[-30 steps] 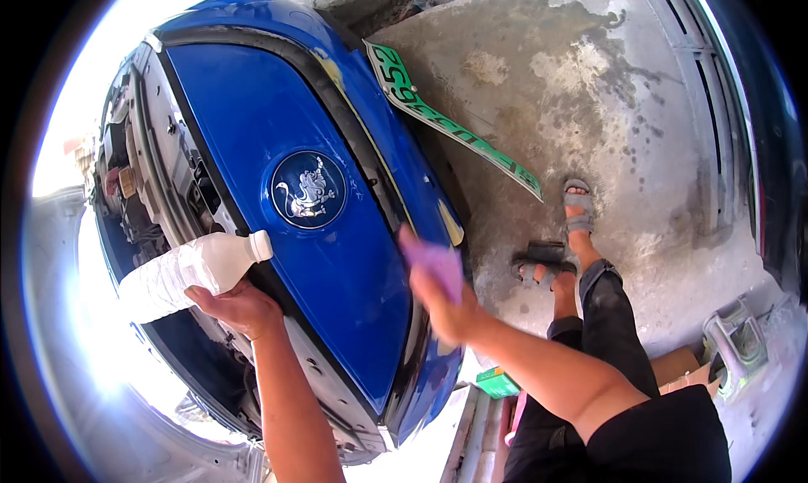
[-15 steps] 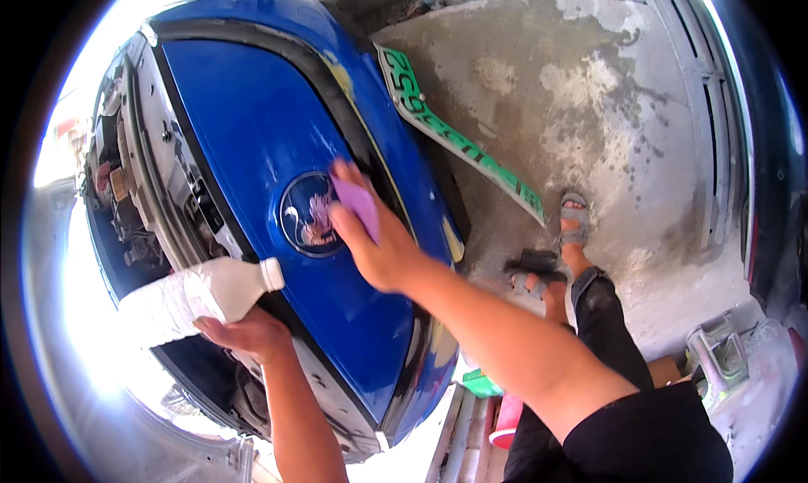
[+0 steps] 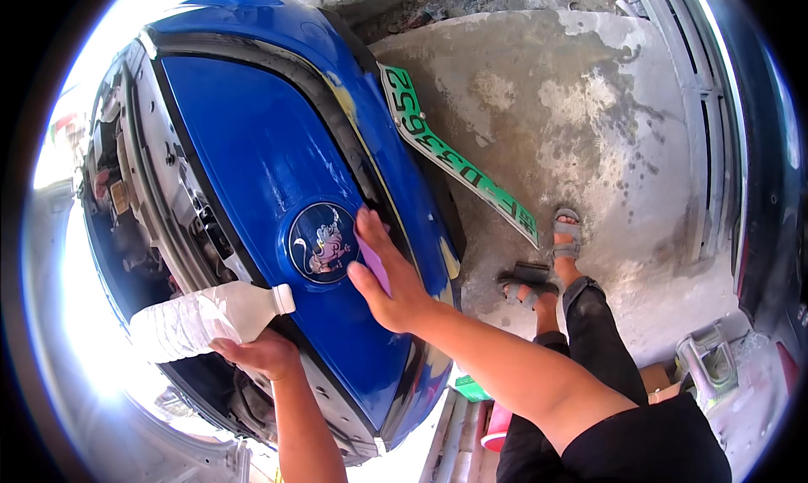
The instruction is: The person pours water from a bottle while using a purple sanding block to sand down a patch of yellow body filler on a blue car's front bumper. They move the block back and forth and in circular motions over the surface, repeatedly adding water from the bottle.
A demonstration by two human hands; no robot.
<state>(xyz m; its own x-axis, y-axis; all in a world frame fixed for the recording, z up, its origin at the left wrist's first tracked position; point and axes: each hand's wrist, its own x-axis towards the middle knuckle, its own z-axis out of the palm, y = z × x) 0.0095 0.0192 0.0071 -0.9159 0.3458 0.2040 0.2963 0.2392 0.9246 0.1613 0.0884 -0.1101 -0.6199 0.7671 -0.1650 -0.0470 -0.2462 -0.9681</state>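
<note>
My left hand point(image 3: 263, 354) is closed round a clear plastic bottle point(image 3: 202, 319), tilted nearly on its side, its cap end to the right and something whitish inside. My right hand point(image 3: 391, 294) holds a thin purple pad point(image 3: 374, 264) between thumb and fingers, at the blue front panel point(image 3: 244, 146) of a car. The fingertips are beside the right edge of a round emblem point(image 3: 322, 243), dark with a pinkish animal figure. Part of the pad is hidden by the hand. Pale streaks show on the blue paint above the emblem.
Left of the panel lies the open engine bay point(image 3: 126, 222). A bent green-and-white number plate point(image 3: 459, 163) juts from the bumper over the concrete floor point(image 3: 539, 104). My sandalled feet point(image 3: 566, 235) stand at right, near a grey metal part point(image 3: 711, 361) and a red container point(image 3: 497, 428).
My right hand has moved with the purple pad off the emblem to its lower right, uncovering the emblem. My left hand still holds the bottle. The view has shifted slightly.
</note>
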